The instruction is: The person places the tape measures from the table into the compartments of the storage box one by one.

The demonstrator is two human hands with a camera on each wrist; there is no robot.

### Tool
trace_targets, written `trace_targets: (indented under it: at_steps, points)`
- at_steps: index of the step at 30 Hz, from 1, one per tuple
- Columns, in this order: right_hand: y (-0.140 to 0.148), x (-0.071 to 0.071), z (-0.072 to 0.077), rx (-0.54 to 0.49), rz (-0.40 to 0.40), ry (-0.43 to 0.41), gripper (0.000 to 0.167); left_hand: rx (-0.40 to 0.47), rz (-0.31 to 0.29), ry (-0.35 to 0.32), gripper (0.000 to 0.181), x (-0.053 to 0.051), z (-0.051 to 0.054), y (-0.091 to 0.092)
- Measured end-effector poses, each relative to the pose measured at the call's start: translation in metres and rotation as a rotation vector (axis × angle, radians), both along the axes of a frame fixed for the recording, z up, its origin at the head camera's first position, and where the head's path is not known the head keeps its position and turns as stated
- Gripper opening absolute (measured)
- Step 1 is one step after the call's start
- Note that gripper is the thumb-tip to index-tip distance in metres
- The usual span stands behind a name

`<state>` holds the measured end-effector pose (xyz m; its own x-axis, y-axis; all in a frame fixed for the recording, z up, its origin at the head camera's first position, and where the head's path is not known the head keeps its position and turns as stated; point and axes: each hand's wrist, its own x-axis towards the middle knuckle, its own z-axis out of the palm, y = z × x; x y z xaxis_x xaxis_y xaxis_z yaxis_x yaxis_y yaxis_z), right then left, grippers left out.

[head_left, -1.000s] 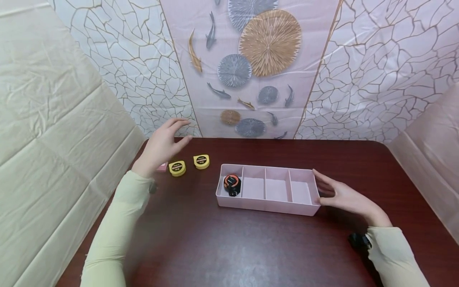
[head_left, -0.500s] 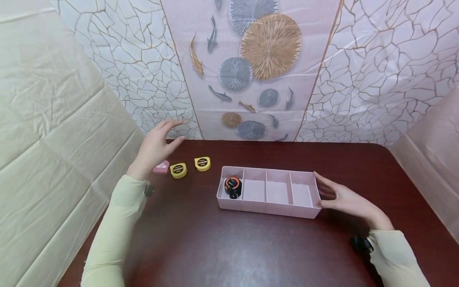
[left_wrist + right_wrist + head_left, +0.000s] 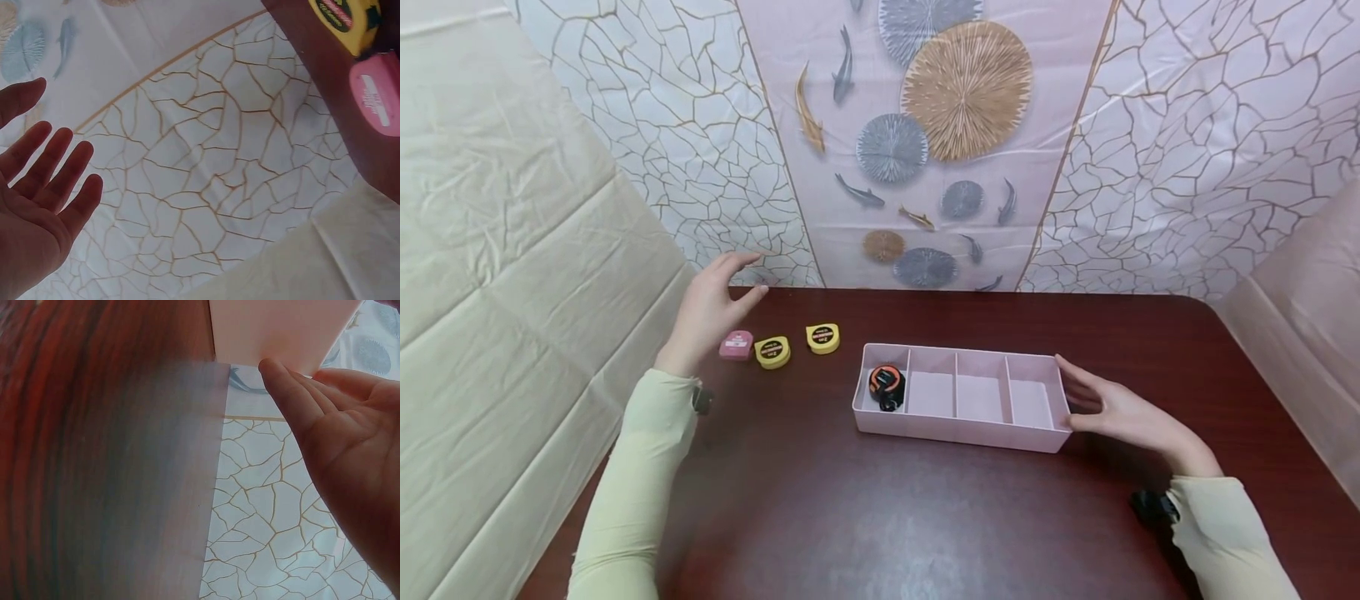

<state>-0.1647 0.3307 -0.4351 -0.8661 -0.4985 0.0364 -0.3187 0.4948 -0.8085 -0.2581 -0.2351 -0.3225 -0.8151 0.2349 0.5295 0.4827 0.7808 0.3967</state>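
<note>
My left hand point(image 3: 706, 312) hovers with its fingers apart and holds nothing; a pink tape measure point(image 3: 737, 345) lies on the table just right of it. Two yellow tape measures, one point(image 3: 772, 352) beside the pink one and another point(image 3: 823, 338) further right, lie there too. The left wrist view shows the open palm point(image 3: 44, 200) and the pink tape measure point(image 3: 377, 94). My right hand point(image 3: 1131, 417) grips the right end of a pink four-compartment tray point(image 3: 958, 430), fingertips at its back corner, thumb at its front one. A black and orange tape measure point(image 3: 887, 387) sits in the leftmost compartment.
The dark red-brown table point(image 3: 880, 517) meets a patterned cloth backdrop point(image 3: 925, 208) at its back edge. Plain cream cloth point(image 3: 550, 292) hangs along the left side, and more cloth point(image 3: 1307, 333) hangs on the right.
My left hand has moved left, away from the yellow tape measures, uncovering the pink one. My right hand stays at the tray's end, and the tray has not visibly moved on the table.
</note>
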Motion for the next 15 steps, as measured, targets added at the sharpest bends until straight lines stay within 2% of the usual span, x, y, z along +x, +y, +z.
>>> trace_targets:
  at_steps: [15]
  points:
    - [0.0, 0.0, 0.001, 0.002, 0.002, -0.011, 0.092, -0.049, 0.081, -0.156, 0.057, -0.005, -0.023, -0.02]
